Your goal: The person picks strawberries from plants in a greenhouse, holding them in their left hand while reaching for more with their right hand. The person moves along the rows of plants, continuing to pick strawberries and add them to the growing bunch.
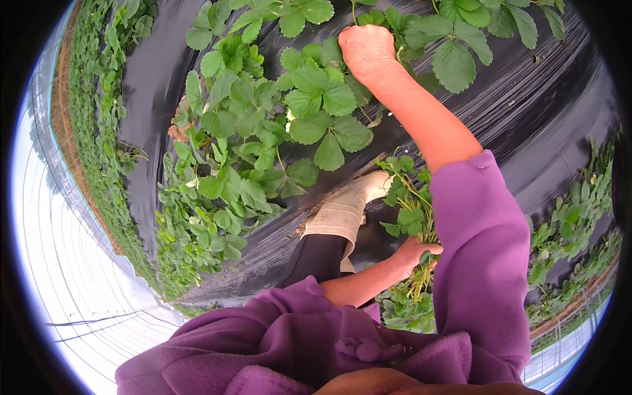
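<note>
My right hand (368,47) reaches to the far side, closed in a fist among the leaves of strawberry plants (321,94) that grow through black plastic mulch film. Whether its fingers grip a stem is hidden by the back of the hand. Nearer my body, my left hand (417,254) is closed around a bundle of cut or pulled strawberry leaves and runners (419,217); leafy ends stick out on the far side, thin stems on the near side. A white strawberry flower (289,118) shows among the leaves left of my right forearm.
My beige boot (340,207) stands in the furrow between mulched beds. Another row of strawberry plants (94,113) runs along the left, and more plants (568,232) grow at the right. Black mulch film (518,118) covers the ground. A ribbed greenhouse cover (64,242) curves at the left edge.
</note>
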Demonstrator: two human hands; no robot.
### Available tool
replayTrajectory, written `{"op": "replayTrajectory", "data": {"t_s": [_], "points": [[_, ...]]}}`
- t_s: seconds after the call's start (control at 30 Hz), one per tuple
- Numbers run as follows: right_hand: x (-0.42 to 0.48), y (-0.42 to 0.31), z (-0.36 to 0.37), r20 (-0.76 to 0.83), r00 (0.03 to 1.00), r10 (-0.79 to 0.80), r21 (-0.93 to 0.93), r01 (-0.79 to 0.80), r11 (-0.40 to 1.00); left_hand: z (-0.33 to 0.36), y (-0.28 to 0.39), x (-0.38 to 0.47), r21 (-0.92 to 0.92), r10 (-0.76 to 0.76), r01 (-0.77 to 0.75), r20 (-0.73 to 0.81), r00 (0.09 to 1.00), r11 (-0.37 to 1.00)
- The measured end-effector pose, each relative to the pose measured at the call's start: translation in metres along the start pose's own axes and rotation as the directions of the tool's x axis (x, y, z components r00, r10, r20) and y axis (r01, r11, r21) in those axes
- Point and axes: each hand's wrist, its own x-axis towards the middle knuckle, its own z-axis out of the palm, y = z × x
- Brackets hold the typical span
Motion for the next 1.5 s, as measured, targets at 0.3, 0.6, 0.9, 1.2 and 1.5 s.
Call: {"op": "replayTrajectory", "data": {"t_s": [0.3, 0.6, 0.9, 1.2, 1.5], "points": [[0.019, 0.006, -0.013, 0.099, 0.987, 0.126, 0.074, -0.133, 0.988, -0.011, -0.009, 0.008, -0.063, -0.009, 0.01, 0.027, 1.0, 0.998], [0.005, 0.005, -0.006, -0.008, 0.996, 0.093, 0.112, -0.092, 0.989, -0.001, 0.003, -0.008, -0.023, -0.019, 0.019, 0.006, 1.0, 1.0], [0.021, 0.056, -0.013, 0.228, 0.962, -0.153, 0.483, 0.024, 0.876, -0.003, 0.007, 0.001, 0.032, -0.072, 0.071, 0.015, 0.997, 0.997], [-0.065, 0.091, -0.065, 0.337, 0.939, -0.062, 0.93, -0.322, 0.18, 0.007, 0.021, -0.001, 0.021, -0.168, 0.168, 0.006, 0.986, 0.986], [-0.221, 0.14, -0.051, 0.42, 0.786, 0.454, 0.859, -0.506, 0.082, 0.001, 0.033, -0.003, -0.032, -0.023, 0.026, 0.082, 0.996, 0.999]]}}
